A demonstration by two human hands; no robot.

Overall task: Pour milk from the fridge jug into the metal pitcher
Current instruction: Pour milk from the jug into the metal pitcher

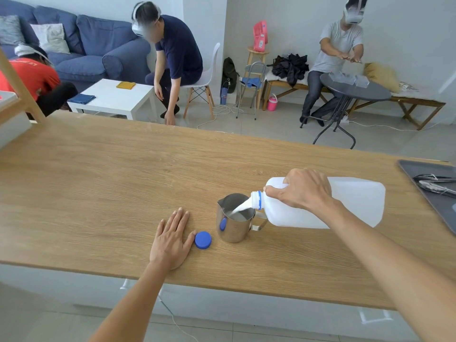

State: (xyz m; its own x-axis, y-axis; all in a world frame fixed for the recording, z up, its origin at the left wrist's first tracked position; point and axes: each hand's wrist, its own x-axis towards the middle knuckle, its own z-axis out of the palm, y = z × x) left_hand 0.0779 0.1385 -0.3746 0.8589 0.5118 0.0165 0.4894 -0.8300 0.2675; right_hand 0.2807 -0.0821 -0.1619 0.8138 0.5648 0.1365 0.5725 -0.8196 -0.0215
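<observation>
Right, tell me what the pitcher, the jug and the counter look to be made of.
Pitcher: shiny metal, likely stainless steel; it mirrors the blue cap.
Jug: whitish, matte plastic with a blue neck ring; slightly see-through, it seems.
Counter: light wood grain, matte; solid wood or laminate, I cannot tell.

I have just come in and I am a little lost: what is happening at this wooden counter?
A person is pouring milk. The right hand grips the white jug, tipped on its side, and a milk stream runs into the metal pitcher. The left hand lies flat on the wooden counter, beside the jug's blue cap.
</observation>
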